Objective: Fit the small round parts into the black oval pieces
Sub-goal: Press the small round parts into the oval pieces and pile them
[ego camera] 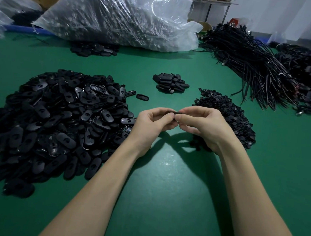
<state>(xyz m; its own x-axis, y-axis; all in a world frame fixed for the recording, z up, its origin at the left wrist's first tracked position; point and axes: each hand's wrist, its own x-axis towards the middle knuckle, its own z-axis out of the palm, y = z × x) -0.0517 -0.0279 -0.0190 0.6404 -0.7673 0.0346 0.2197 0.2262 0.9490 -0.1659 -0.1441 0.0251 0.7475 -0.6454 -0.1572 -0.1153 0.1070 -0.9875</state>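
**One oval piece pinched between both hands**

The black oval piece [171,111] sits above the green worktop [165,174], mid-frame — gripped at one end by the left hand [150,123], at the other by the right hand [203,126], fingers curled. Left lies the big heap of oval pieces [55,122]; right, the pile of small round parts [230,114]. Behind — a small stack of pieces [170,83], cable bundles [250,65], a plastic sack [117,17].
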